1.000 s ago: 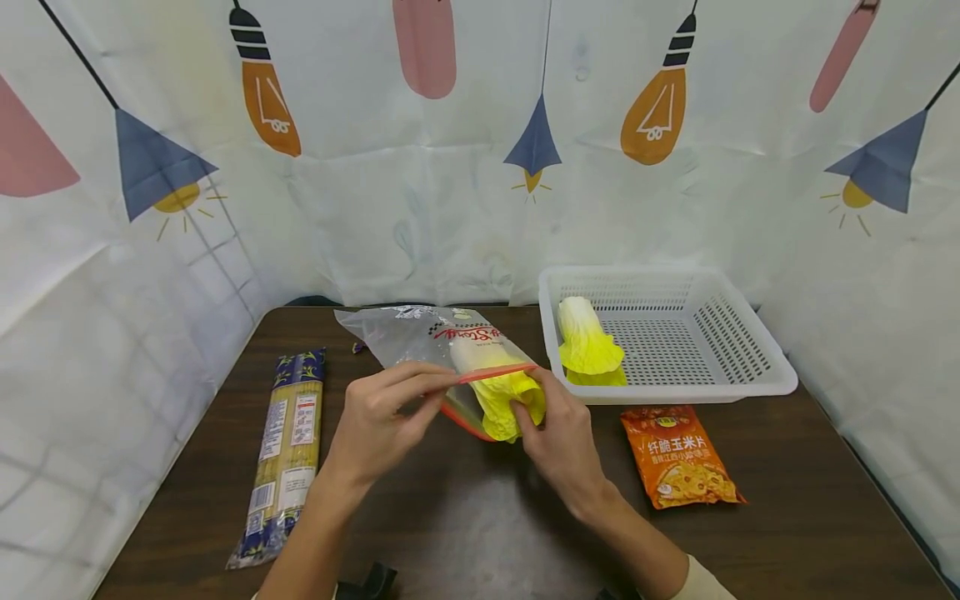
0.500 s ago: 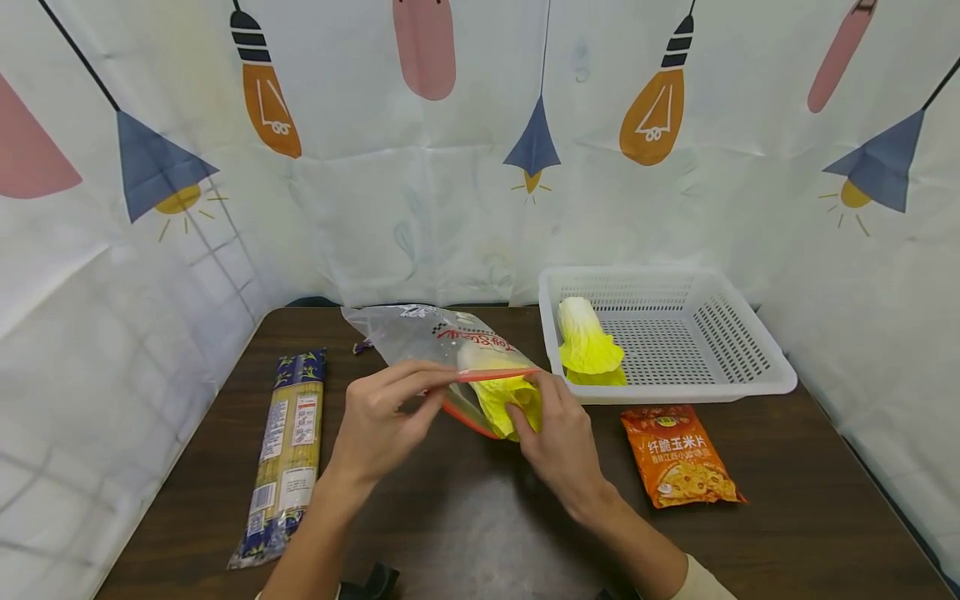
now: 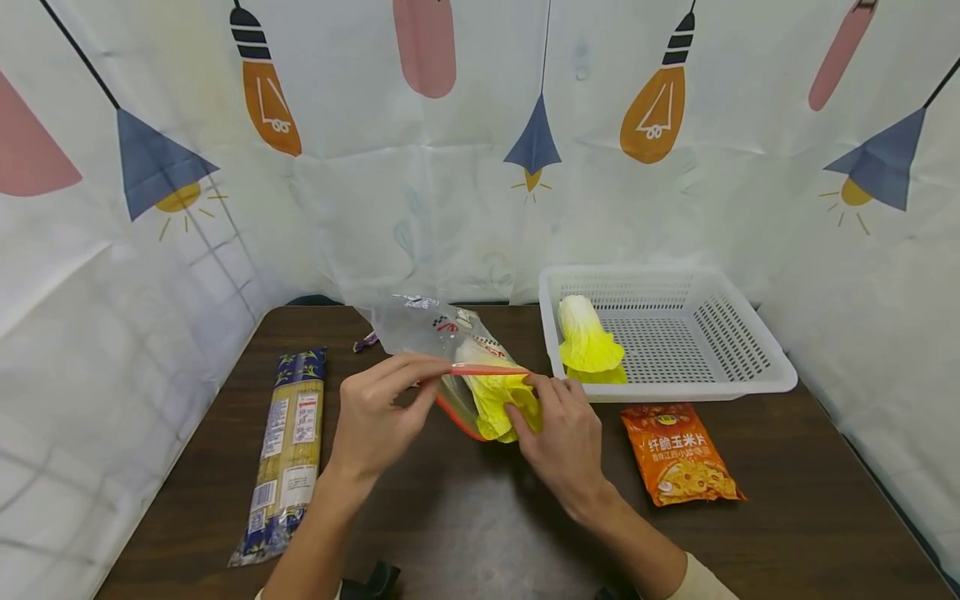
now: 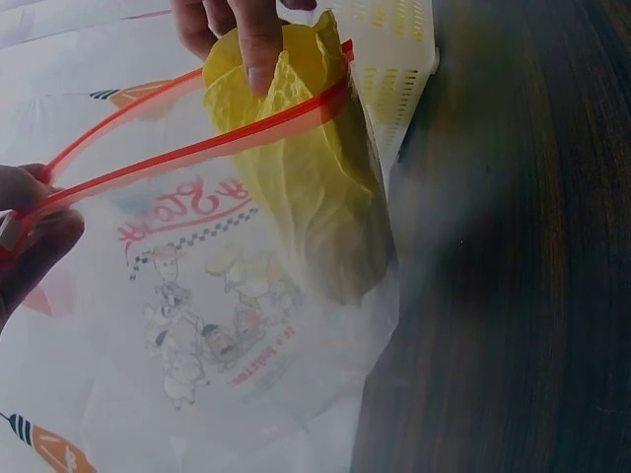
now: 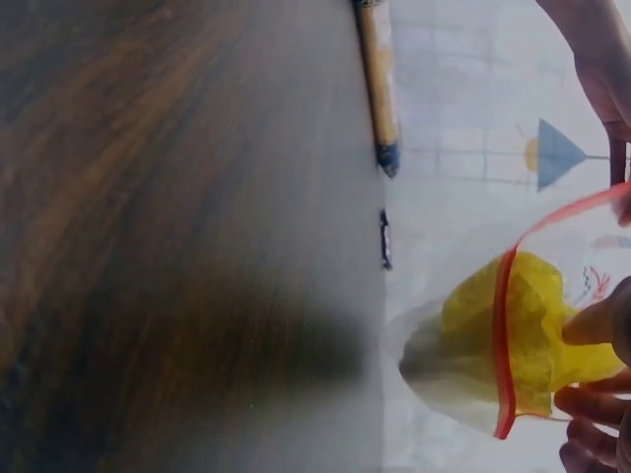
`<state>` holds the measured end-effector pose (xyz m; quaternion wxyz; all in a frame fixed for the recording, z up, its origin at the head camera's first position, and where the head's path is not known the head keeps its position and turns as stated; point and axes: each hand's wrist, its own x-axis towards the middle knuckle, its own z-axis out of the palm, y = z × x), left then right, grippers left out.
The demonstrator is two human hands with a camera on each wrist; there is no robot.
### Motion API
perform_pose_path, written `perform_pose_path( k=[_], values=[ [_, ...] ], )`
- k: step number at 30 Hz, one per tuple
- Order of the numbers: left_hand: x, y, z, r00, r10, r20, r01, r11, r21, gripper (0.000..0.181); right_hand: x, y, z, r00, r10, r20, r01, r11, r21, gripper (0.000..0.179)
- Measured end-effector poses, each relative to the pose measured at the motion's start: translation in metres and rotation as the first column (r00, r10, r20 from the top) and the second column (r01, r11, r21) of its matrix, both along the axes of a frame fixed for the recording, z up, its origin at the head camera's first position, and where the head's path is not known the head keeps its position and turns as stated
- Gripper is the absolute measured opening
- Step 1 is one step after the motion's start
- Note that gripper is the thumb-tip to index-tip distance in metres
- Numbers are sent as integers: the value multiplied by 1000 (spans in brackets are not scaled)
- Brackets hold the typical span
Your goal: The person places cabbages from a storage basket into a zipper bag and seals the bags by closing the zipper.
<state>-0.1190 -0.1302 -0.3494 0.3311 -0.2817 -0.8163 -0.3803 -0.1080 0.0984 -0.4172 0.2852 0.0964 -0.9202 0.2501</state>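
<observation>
A clear zip bag (image 3: pixel 408 329) with a red rim and printed lettering hangs above the table, its mouth towards me. My left hand (image 3: pixel 386 408) pinches the rim at the left corner. Inside the bag lies a napa cabbage (image 4: pixel 325 212), its white base deep in the bag and its yellow leaves at the mouth. My right hand (image 3: pixel 558 437) pinches the leafy end at the bag's right side; the right wrist view shows thumb and fingers against the leaves. A second napa cabbage (image 3: pixel 588 337) lies in the left end of a white plastic basket (image 3: pixel 667 389).
A pack of dry noodles (image 3: pixel 288 450) lies on the left of the dark wooden table (image 3: pixel 480 533). An orange snack bag (image 3: pixel 678 458) lies in front of the basket. A small purple wrapped item (image 3: pixel 365 342) is behind the left hand. A printed curtain (image 3: pixel 450 225) encloses the table.
The bag's rim and my left hand have shifted slightly left. The far end of the bag has lifted and swung right. The cabbage's leaves sit a little further left and deeper in the mouth.
</observation>
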Motion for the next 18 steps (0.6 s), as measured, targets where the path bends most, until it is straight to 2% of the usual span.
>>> perform_pose_path(
  k=[6,10,18],
  values=[
    [-3,-2,-1,999,12,-36,-11,1000,14,19,-2,1,-1,999,-4,-33,3,1000,-25,43],
    [-4,-4,0,999,17,-33,-16,999,41,19,-3,2,-2,999,6,-37,-7,999,-44,43],
    [-3,-1,-6,999,-2,34,1,999,33,22,-2,2,-3,997,32,77,-26,997,-76,40]
  ],
)
